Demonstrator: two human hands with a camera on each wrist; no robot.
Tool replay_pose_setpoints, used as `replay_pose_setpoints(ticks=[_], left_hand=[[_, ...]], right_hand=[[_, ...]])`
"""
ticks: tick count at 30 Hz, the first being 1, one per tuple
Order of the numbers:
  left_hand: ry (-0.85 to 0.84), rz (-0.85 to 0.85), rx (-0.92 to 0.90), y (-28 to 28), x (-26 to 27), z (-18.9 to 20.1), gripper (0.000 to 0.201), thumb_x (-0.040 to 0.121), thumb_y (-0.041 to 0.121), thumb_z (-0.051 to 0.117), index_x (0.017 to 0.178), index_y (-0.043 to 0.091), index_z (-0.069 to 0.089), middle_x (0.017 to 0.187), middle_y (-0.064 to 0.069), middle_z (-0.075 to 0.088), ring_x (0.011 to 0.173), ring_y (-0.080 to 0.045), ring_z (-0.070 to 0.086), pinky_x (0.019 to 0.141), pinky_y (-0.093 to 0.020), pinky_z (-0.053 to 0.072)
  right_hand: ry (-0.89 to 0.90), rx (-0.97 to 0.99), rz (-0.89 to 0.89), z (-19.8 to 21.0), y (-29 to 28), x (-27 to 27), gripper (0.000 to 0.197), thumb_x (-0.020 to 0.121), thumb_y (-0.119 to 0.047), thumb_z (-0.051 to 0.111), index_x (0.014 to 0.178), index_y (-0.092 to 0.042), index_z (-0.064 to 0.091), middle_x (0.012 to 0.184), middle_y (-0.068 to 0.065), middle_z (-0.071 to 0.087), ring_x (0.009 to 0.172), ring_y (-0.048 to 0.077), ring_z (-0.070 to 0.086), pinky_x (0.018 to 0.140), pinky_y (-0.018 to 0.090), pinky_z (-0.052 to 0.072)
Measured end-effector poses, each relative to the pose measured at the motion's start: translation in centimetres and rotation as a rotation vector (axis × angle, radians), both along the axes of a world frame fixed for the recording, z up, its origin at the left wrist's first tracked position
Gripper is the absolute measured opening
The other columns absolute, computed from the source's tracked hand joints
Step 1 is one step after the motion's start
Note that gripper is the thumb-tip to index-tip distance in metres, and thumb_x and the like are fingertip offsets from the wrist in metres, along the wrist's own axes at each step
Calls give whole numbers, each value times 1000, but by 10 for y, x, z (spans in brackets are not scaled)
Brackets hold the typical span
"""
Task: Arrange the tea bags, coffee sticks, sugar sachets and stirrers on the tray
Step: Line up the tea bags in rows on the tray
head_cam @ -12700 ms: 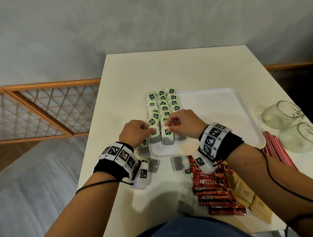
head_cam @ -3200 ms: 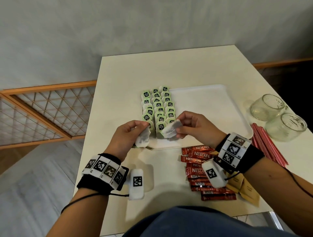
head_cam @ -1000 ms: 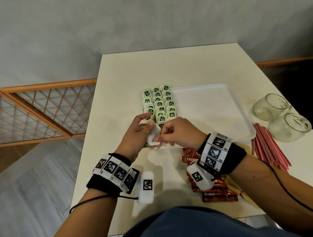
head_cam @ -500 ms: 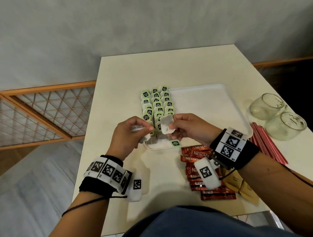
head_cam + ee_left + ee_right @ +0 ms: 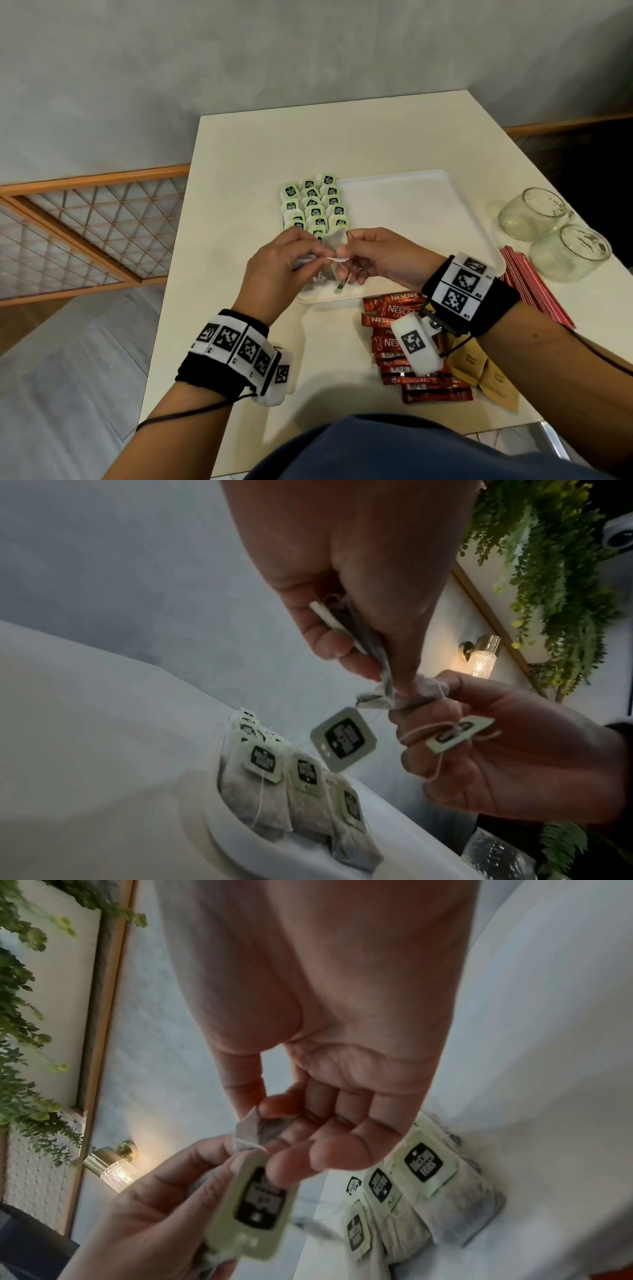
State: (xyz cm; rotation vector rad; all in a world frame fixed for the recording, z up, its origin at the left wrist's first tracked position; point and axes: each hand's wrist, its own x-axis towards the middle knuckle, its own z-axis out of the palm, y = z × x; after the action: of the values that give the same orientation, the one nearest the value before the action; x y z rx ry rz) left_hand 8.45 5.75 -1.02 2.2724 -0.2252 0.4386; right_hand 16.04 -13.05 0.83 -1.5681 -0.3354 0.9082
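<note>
The likeliest trouble is the strings: the two grey paper tea bags [image 5: 394, 693] held in the air seem tangled by their thin white threads, one of which loops round the fingers [image 5: 441, 753] of the right hand [image 5: 383, 260], so a sharp pull could tear a bag open or rip off a pale green square tag [image 5: 343, 735]. A dangling tag or bag could also catch and drag askew the neat rows of tea bags with green tags [image 5: 313, 209] already laid along the left side of the white rectangular plastic tray [image 5: 411, 212]. Both hands are raised just above the near left corner of the tray, close together with their fingertips nearly meeting. The left hand [image 5: 277, 263] is curled, thumb and forefinger pinching a bag, with more paper tucked in its palm; the right hand pinches the other bag at its top corner, its remaining fingers loosely bent. On the cream surface [image 5: 325, 144] the red coffee sticks [image 5: 397, 315], brown paper sugar sachets [image 5: 489, 377] and red stirrers [image 5: 534, 291] still lie off the tray, right of the hands.
</note>
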Motion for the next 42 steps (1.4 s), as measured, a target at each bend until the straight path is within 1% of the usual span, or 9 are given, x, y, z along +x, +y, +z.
replay_pose_setpoints(ticks=[4, 7, 11, 17, 26, 28, 33, 36, 42], left_hand=[[49, 41, -96, 3, 1, 0, 18, 87, 34, 64, 93, 19, 72, 102, 13, 69, 97, -2, 64, 83, -31, 53], [113, 73, -122, 4, -1, 3, 4, 90, 28, 67, 90, 24, 68, 96, 16, 70, 87, 3, 65, 76, -28, 55], [173, 101, -160, 6, -3, 7, 9, 90, 21, 69, 87, 29, 66, 84, 21, 68, 71, 6, 62, 66, -22, 53], [338, 136, -295, 7, -2, 0, 16, 88, 24, 71, 79, 38, 68, 74, 20, 68, 57, 5, 59, 64, -27, 49], [444, 162, -642, -8, -8, 9, 6, 92, 10, 65, 86, 11, 67, 50, 9, 57, 37, -6, 50, 38, -13, 35], [450, 155, -645, -7, -9, 9, 6, 92, 10, 65, 87, 11, 68, 51, 10, 57, 38, -6, 50, 38, -13, 36], [438, 158, -596, 4, -13, 13, 8, 92, 12, 65, 95, 11, 72, 68, -1, 66, 44, -7, 50, 40, -14, 37], [404, 203, -598, 19, -14, 18, 10, 94, 14, 62, 98, 12, 71, 83, -5, 74, 48, -10, 56, 40, -15, 38], [380, 257, -631, 31, -15, 22, 10, 95, 13, 60, 99, 12, 69, 83, -5, 73, 46, -6, 56, 40, -14, 37]], right_hand=[[-53, -20, 53, -2, -7, 1, 18, 83, -7, 71, 99, -6, 62, 87, 16, 68, 72, 24, 61, 66, 27, 53], [-53, -22, 103, 1, -10, 2, 31, 79, -1, 72, 110, -1, 66, 89, 13, 68, 73, 18, 66, 70, 26, 55], [-70, -8, 157, 4, -13, 1, 29, 75, 3, 75, 103, -3, 71, 97, 16, 72, 90, 22, 70, 83, 30, 56], [-168, 11, 19, 6, -5, 0, 15, 80, 4, 70, 94, 0, 72, 79, 15, 73, 72, 22, 71, 70, 29, 60], [-205, 9, -138, 1, 6, -1, 21, 82, 8, 68, 101, 2, 63, 73, 12, 64, 59, 19, 67, 57, 29, 60], [-191, 2, -125, -1, 8, -2, 26, 83, 7, 67, 108, 0, 64, 74, 12, 64, 60, 18, 66, 59, 28, 59], [-250, -67, -113, 1, 9, 0, 6, 85, 2, 67, 87, -4, 67, 70, 12, 65, 66, 26, 61, 62, 30, 57], [-258, -90, -156, 1, 7, 8, 9, 88, 2, 64, 85, -6, 63, 71, 12, 64, 60, 20, 62, 56, 26, 56], [-234, -249, -54, -20, 12, 9, 10, 84, -1, 69, 86, -9, 66, 70, 4, 67, 58, 14, 63, 53, 21, 54]])
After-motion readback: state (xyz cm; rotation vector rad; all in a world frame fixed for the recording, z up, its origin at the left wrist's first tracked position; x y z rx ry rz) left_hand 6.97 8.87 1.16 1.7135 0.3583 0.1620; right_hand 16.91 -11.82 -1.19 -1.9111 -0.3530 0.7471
